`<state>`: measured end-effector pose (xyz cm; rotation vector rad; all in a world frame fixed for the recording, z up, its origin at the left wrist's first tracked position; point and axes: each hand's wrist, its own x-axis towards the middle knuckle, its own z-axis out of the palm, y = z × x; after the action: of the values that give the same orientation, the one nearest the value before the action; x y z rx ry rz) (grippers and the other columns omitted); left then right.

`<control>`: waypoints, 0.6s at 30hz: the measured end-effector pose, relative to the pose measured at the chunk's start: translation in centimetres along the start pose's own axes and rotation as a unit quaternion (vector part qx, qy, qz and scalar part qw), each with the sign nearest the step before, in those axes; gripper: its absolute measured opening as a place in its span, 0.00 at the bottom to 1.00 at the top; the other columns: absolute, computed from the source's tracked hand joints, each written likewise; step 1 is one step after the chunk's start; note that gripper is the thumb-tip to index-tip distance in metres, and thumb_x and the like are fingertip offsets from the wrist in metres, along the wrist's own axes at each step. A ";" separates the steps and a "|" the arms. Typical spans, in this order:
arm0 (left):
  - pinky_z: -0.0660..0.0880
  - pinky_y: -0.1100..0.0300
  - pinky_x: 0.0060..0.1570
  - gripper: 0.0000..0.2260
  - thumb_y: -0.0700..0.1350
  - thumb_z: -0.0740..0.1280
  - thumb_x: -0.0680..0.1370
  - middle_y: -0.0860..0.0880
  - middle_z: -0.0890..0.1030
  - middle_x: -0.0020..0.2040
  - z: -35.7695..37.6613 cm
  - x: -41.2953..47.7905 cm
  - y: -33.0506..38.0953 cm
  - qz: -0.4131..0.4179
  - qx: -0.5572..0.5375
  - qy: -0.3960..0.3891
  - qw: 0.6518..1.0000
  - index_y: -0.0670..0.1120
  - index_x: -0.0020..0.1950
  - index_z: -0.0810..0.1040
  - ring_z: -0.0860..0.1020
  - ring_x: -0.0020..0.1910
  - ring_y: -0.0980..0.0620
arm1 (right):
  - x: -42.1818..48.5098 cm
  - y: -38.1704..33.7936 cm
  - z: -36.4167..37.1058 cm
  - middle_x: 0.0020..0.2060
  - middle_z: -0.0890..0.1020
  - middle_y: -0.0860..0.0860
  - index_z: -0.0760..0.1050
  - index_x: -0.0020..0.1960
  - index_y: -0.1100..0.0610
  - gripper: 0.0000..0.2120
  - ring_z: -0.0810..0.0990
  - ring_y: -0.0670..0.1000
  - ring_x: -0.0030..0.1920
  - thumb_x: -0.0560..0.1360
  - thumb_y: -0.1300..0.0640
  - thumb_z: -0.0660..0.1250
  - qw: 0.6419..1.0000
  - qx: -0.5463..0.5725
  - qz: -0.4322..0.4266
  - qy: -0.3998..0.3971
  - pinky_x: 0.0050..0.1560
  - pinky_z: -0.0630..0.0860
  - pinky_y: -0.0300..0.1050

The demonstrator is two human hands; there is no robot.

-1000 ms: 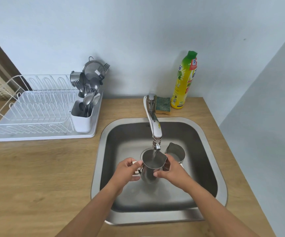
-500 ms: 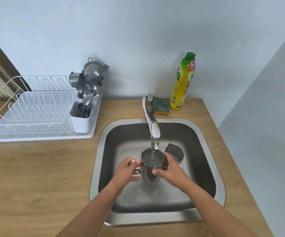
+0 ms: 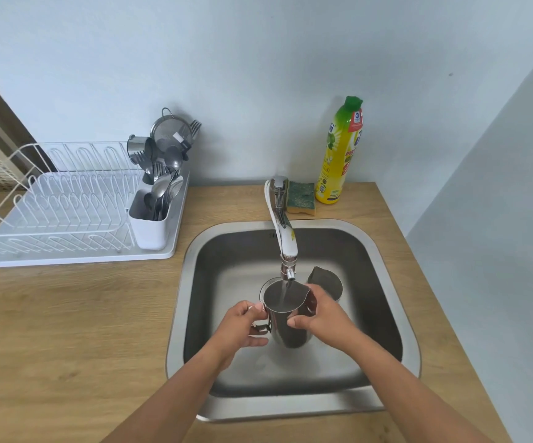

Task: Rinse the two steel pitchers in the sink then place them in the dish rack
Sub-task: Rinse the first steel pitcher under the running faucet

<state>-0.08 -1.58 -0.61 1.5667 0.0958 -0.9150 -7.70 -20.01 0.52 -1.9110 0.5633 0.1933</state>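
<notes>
Wooden counter (image 3: pixel 67 330), steel sink (image 3: pixel 386 251), seemingly pale-blue wall (image 3: pixel 258 75)

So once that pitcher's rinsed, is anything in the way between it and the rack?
Nothing visible. The held pitcher is in the sink; the rack sits to the left across bare counter. The cutlery holder fills the rack's near-right corner, but the wire slots beyond it are free.

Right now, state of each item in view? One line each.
Held pitcher: upright under the tap, filling, left hand on handle, right hand on body.
Second pitcher: standing in the sink, untouched.
Faucet: running.
Dish rack: no pitchers yet.
Cutlery holder: full of utensils.
Soap bottle: upright, capped.
</notes>
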 end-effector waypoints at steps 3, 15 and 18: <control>0.82 0.49 0.48 0.09 0.45 0.62 0.82 0.42 0.80 0.52 0.3 0.1 0.3 0.019 -0.011 0.008 1.000 0.43 0.44 0.73 0.78 0.47 0.45 | -0.2 0.0 0.2 0.55 0.79 0.43 0.66 0.60 0.43 0.31 0.79 0.44 0.57 0.67 0.62 0.77 1.000 0.011 -0.012 0.012 0.61 0.72 0.41; 0.83 0.48 0.45 0.08 0.45 0.62 0.82 0.43 0.80 0.51 -0.1 0.1 0.6 0.014 0.006 0.008 1.000 0.43 0.45 0.73 0.78 0.45 0.45 | -0.2 0.5 0.5 0.58 0.79 0.45 0.66 0.62 0.43 0.31 0.78 0.45 0.59 0.67 0.59 0.77 1.000 0.013 -0.013 0.010 0.64 0.73 0.43; 0.83 0.48 0.43 0.09 0.48 0.63 0.82 0.41 0.81 0.54 -0.9 -0.2 0.5 0.008 0.031 -0.001 0.999 0.43 0.48 0.75 0.80 0.43 0.44 | 0.0 0.4 0.4 0.57 0.80 0.45 0.68 0.65 0.48 0.31 0.79 0.46 0.59 0.67 0.56 0.77 1.000 0.013 -0.007 -0.004 0.64 0.74 0.45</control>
<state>0.50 -0.87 -0.20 1.6203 0.0528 -0.9144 -7.84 -19.75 0.01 -1.8868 0.5448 0.1850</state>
